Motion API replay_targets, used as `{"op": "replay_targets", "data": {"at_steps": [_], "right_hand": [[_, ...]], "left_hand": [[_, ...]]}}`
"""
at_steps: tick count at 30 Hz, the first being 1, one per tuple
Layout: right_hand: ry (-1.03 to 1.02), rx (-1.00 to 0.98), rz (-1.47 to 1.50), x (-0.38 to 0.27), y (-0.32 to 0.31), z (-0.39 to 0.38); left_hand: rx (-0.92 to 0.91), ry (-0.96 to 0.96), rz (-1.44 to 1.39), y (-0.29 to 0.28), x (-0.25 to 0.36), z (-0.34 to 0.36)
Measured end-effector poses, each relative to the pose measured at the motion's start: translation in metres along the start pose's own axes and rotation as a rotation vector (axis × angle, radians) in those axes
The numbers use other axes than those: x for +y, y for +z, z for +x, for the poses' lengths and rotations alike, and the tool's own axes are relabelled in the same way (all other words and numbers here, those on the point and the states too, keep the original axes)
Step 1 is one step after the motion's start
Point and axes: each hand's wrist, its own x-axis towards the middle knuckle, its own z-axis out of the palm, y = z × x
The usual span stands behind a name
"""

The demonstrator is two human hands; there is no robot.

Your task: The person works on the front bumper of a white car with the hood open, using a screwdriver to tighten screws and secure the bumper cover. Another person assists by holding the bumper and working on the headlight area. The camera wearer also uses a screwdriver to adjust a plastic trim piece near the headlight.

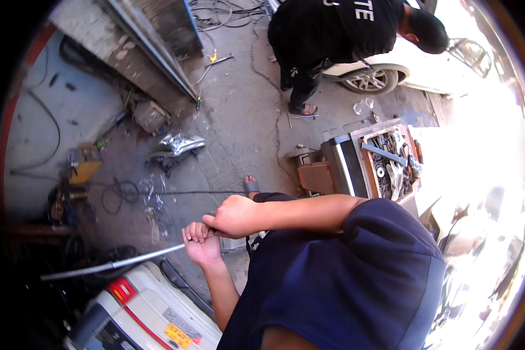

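My left hand has its fingers curled round the near end of a long pale metal rod, which reaches out low to the left above a white car with a red tail light. My right hand is closed just above and right of the left, against its fingers; what lies inside that fist is mostly hidden, with a small dark bit showing between the two hands.
A person in black stands by a white car. An open tool box sits on the right. A chrome part, a yellow machine, scattered tools and cables lie left on the cracked floor. A steel column stands upper left.
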Motion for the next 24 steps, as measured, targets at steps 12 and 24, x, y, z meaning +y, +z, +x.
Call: {"op": "replay_targets", "data": {"at_steps": [12, 24], "right_hand": [[0.459, 0.561, -0.040, 0.196, -0.179, 0.053], [0.698, 0.945, 0.005, 0.466, -0.358, 0.142]], "left_hand": [[-0.172, -0.441, 0.577, 0.200, -0.137, 0.301], [-0.804, -0.862, 1.113, 0.377, -0.293, 0.633]]}}
